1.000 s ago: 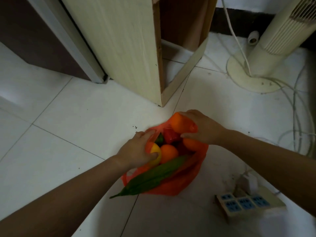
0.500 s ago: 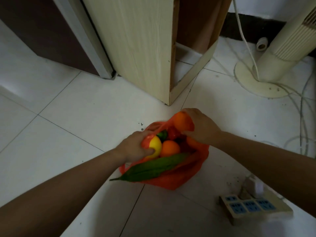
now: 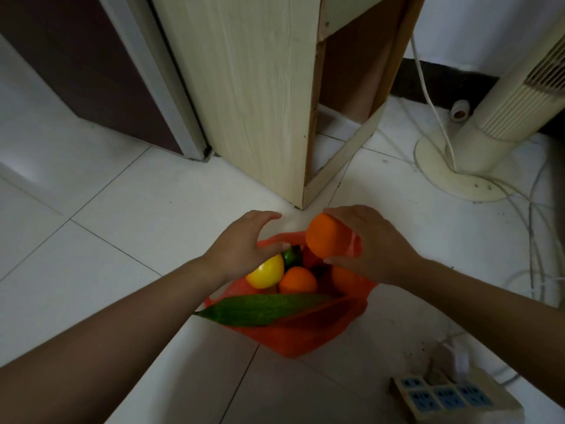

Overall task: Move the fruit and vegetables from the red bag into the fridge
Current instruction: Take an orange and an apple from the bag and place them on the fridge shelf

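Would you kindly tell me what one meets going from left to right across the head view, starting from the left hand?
Left hand → orange → right hand, which grips that orange → tower fan.

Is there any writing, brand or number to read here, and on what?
None can be read.
Power strip: blue sockets, any marks too blurred to read.
Tower fan, red bag, orange fruit in the right hand: no lettering shows.
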A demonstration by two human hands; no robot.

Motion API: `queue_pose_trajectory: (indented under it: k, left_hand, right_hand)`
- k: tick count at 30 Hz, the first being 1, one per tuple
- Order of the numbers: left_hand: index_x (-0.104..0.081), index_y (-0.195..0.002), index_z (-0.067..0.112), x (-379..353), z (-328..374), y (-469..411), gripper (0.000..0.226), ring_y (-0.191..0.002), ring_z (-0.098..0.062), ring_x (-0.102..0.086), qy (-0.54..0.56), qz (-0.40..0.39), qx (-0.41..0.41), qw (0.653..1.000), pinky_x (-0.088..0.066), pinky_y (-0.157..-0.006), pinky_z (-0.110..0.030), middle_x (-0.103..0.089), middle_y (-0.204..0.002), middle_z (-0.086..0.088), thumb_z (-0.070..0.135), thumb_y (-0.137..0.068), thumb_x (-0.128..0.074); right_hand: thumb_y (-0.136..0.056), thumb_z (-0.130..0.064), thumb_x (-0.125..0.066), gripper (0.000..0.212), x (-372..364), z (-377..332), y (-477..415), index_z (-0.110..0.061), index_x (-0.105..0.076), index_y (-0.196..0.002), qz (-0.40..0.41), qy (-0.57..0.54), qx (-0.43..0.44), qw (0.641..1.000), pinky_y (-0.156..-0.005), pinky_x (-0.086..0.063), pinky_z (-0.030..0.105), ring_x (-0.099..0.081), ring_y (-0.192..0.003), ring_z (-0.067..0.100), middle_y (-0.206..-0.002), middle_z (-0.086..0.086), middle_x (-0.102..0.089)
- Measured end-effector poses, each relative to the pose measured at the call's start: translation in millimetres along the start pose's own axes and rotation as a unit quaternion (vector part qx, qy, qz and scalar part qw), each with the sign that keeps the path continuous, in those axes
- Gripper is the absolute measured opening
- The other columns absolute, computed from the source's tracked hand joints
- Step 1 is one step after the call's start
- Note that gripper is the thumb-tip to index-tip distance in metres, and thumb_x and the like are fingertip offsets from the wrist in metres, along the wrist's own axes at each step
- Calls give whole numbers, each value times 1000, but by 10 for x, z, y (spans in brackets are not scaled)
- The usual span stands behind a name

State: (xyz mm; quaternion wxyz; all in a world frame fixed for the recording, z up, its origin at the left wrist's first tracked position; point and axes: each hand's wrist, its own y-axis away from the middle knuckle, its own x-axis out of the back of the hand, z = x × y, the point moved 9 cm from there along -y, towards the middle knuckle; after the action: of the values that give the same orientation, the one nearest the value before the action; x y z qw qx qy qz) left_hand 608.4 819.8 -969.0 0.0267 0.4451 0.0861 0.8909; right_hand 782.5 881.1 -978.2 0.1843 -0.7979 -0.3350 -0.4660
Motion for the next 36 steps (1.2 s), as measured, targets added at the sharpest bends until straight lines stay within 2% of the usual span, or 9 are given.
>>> queue_pose_trajectory:
  k: [3,6,10,12,16,19,24,31,36]
  left_hand:
    - [-47,-132,28,-19,209,-32,54,-121,-10,-46,141,-19,43,989,-37,-93,-23,-48,-135,8,50,-83,-57]
    - [-47,-130,26,-164,288,16,49,-113,-14,-55,320,-78,118,937,-49,-88,-28,-55,-130,4,45,-86,-56]
    - [-46,-131,23,-293,236,142,51,-107,-16,-62,416,-123,186,882,-55,-87,-36,-61,-124,-1,43,-86,-58]
    - [-47,-125,25,-178,161,135,46,-99,-13,-64,379,-110,180,901,-56,-83,-33,-61,-119,1,43,-85,-60]
    - [-41,-129,33,266,-149,131,58,-106,-16,-55,123,-43,108,985,-52,-84,-33,-49,-126,3,46,-78,-67]
    - [-38,-135,27,335,-423,251,72,-112,-19,-48,-19,-21,92,995,-43,-86,-30,-45,-132,-3,42,-74,-73]
    - [-37,-136,23,108,-855,457,77,-118,-24,-47,-66,-42,139,987,-39,-90,-30,-45,-133,-8,38,-72,-76]
    - [-39,-136,19,85,-1062,499,76,-117,-25,-48,-53,-42,154,986,-40,-91,-31,-48,-131,-10,37,-72,-76]
    - [-40,-135,21,28,-1065,510,74,-115,-25,-49,-38,-58,136,988,-43,-92,-33,-49,-130,-10,37,-72,-76]
  right_hand:
    - [-67,-70,-58,82,110,-158,-66,-42,-26,-137,18,-41,33,998,-92,-39,31,-42,-118,14,-137,-3,-41]
    - [-69,-58,-71,78,157,-300,-68,-45,-28,-132,38,-121,44,991,-86,-48,27,-46,-111,9,-131,-7,-44]
    - [-69,-47,-75,79,101,-405,-74,-42,-31,-135,29,-155,38,987,-86,-49,23,-46,-110,4,-130,-14,-42]
    - [-69,-47,-75,83,53,-412,-94,-37,-31,-139,12,-148,26,989,-88,-47,25,-47,-109,4,-135,-11,-42]
    - [-74,-47,-71,78,-96,-404,-122,-31,-32,-139,-14,-144,4,990,-93,-43,28,-47,-114,8,-135,-8,-44]
    - [-78,-48,-68,65,-314,-530,-122,-31,-40,-134,-36,-114,35,992,-90,-38,19,-48,-113,7,-130,-6,-48]
    - [-78,-37,-72,59,-741,-781,-229,-17,-49,-127,-67,-85,46,993,-97,-38,25,-48,-116,15,-128,2,-51]
    - [-80,-47,-66,77,-1182,-894,-421,-17,-31,-142,-103,-18,17,994,-111,-24,34,-32,-134,22,-146,7,-34]
    - [-80,-38,-69,81,-1288,-784,-447,-22,-24,-146,-130,-26,-17,991,-108,-30,39,-33,-133,28,-149,9,-25]
